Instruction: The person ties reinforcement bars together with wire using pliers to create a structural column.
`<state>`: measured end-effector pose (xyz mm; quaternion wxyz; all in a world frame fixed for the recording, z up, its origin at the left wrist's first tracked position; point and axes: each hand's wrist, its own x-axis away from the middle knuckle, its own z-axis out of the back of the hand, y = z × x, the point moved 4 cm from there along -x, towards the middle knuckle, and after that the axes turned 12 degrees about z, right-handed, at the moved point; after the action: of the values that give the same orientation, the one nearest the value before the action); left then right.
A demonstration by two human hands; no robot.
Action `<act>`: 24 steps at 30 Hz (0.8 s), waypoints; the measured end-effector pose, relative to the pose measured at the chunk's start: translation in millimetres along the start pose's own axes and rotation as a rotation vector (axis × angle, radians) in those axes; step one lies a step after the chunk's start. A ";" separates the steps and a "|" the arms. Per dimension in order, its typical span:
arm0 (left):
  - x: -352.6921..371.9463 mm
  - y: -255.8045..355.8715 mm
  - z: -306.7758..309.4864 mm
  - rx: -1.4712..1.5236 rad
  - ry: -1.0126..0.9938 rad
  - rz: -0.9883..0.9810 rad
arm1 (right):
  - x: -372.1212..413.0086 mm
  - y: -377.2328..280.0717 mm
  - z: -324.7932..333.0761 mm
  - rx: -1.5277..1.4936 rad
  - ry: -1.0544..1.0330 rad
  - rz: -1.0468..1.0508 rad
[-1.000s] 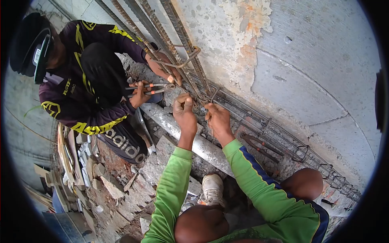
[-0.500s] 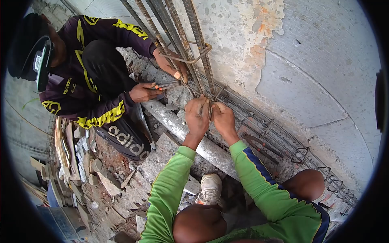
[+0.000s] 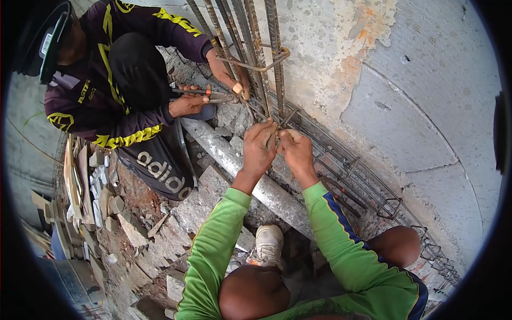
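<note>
My left hand [image 3: 258,151] and my right hand [image 3: 297,154] are side by side, closed with fingertips pinched almost together. They work at the foot of the upright rebar [image 3: 274,50], where it meets a long steel rebar cage [image 3: 349,169]. Whatever lies between my fingers is too small and covered to make out. Just left of my hands, a co-worker's hand [image 3: 185,104] holds pincers [image 3: 223,97] with orange on the handles. That person's other hand [image 3: 229,74] grips near the base of the bars. A bent stirrup [image 3: 255,68] rings the bars above.
A pale, rough pole [image 3: 250,173] runs diagonally beneath my forearms. Dark tool handles [image 3: 346,200] lie by my right forearm. A concrete wall [image 3: 421,101] rises to the right. Broken rubble [image 3: 133,226] and wood strips [image 3: 80,184] cover the ground left. The co-worker [image 3: 138,80] crouches at upper left.
The view has shifted slightly. The co-worker's pincers have come closer to the bars' base and turned more level. My hands stay pinched together at the same spot, with the left fingers slightly more extended.
</note>
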<state>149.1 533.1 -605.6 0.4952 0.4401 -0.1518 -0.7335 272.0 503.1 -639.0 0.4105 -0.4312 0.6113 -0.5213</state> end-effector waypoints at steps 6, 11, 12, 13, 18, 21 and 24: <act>-15.6 -22.8 0.5 0.424 -0.060 0.365 | 18.7 10.0 8.0 0.283 -0.037 0.089; -36.1 -26.1 2.8 0.217 -0.102 0.337 | 26.9 -2.7 11.1 0.380 -0.057 0.082; -36.4 -22.8 6.7 0.081 -0.012 0.233 | 28.4 -4.3 10.0 0.394 -0.069 0.084; -35.1 -27.7 7.6 0.089 -0.002 0.244 | 30.2 -5.6 8.7 0.403 -0.065 0.092; -37.1 -53.6 -5.2 0.162 -0.114 0.158 | 30.5 2.6 7.6 0.416 -0.054 0.106; -39.5 -56.8 -5.6 0.180 -0.169 0.167 | 30.2 0.0 -3.3 0.518 -0.149 0.206; -42.6 -54.6 -9.6 0.220 -0.197 0.149 | 28.0 -12.4 -26.9 0.530 -0.253 0.336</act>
<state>129.7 597.0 -625.8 0.4798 0.4052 -0.3110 -0.7134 239.5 482.9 -625.0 0.6611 -0.2640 0.4611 -0.5297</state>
